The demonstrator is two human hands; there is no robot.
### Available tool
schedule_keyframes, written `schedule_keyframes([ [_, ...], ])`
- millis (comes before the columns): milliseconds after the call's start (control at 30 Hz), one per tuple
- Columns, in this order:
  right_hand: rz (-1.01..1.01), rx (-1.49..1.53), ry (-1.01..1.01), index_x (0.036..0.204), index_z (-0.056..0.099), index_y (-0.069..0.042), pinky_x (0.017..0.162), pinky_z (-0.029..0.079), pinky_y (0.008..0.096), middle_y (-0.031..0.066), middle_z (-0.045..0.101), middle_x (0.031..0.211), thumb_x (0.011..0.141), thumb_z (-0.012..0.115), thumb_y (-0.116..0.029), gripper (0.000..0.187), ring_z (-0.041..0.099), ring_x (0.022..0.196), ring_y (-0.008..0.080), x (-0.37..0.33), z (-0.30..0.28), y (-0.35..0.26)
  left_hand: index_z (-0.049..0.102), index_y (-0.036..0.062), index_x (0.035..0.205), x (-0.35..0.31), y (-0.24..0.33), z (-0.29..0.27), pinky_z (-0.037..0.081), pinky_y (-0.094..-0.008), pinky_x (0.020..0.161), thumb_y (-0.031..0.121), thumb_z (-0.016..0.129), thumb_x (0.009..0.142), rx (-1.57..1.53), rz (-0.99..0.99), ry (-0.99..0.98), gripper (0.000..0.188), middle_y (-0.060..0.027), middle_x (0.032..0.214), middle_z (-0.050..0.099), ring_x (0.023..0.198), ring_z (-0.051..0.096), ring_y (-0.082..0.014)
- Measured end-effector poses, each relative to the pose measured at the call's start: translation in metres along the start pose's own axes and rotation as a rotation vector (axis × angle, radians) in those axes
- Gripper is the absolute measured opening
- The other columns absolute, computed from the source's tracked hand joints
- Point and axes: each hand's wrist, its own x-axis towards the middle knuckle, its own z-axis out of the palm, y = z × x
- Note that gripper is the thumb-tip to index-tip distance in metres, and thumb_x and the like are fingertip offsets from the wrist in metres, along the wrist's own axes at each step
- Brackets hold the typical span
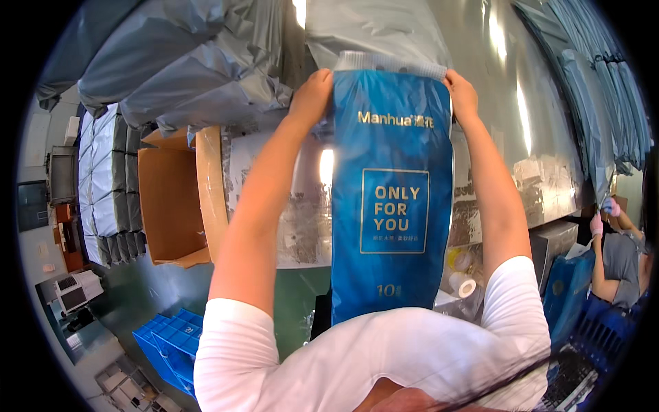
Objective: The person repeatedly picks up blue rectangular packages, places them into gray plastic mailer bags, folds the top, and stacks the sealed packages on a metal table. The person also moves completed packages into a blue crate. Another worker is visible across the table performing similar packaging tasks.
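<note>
A packing workshop or warehouse. Grey wrapped bales are stacked beyond the fingers, with an open cardboard box and blue crates to their left.

A worker in a plain white short-sleeved T-shirt, sleeves ending above the elbows; bare forearms, no gloves on the left hand or right hand.

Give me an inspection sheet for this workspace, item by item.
Surface: shiny metal table, scuffed.
Job's things: blue bag held up by its top corners, clear strip on top.
Clutter: open carton at left; paper rolls low at right.
Hands: left hand and right hand each pinch a top corner.
Cables: nothing seen.
Surroundings: grey sacks stacked at the top left, blue crates on the floor, a co-worker at right.
</note>
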Motion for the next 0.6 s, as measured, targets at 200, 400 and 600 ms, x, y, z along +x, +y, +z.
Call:
schedule_keyframes([
  [200, -0.118, -0.268, -0.276, 0.084, 0.058, -0.009, 0.064, 0.044, 0.0399, 0.0122, 0.061, 0.083, 0.074, 0.053, -0.019, 0.015, 0.057, 0.078, 0.0324, 0.037, 0.002, -0.004, 0.056, 0.0068, 0.094, 0.025, -0.007, 0.023, 0.046, -0.0412, 0.075, 0.018, 0.043, 0.081, 0.122, -0.337, -0.281, 0.021, -0.0157, 0.095, 0.058, 0.09, 0.055, -0.0352],
  [400, -0.036, 0.112, -0.163, 0.089, 0.061, -0.005, 0.069, 0.046, 0.0351, 0.0146, 0.062, 0.086, 0.078, 0.052, -0.02, 0.02, 0.06, 0.08, 0.0288, 0.027, 0.002, 0.011, 0.055, 0.0022, 0.077, 0.035, -0.001, -0.003, 0.046, -0.0385, 0.072, 0.021, 0.049, 0.078, -0.039, -0.391, -0.155, 0.02, -0.0169, 0.082, 0.059, 0.082, 0.056, -0.036],
  [600, -0.297, 0.23, 0.186, 0.098, 0.056, -0.002, 0.07, 0.047, 0.0334, 0.0149, 0.06, 0.09, 0.082, 0.05, -0.019, 0.025, 0.059, 0.079, 0.0297, -0.05, 0.002, 0.011, 0.052, 0.0034, 0.084, -0.014, 0.018, -0.022, 0.046, -0.0405, 0.069, 0.008, 0.056, 0.072, -0.192, 0.103, 0.235, 0.014, -0.0135, 0.091, 0.059, 0.081, 0.056, -0.0351],
])
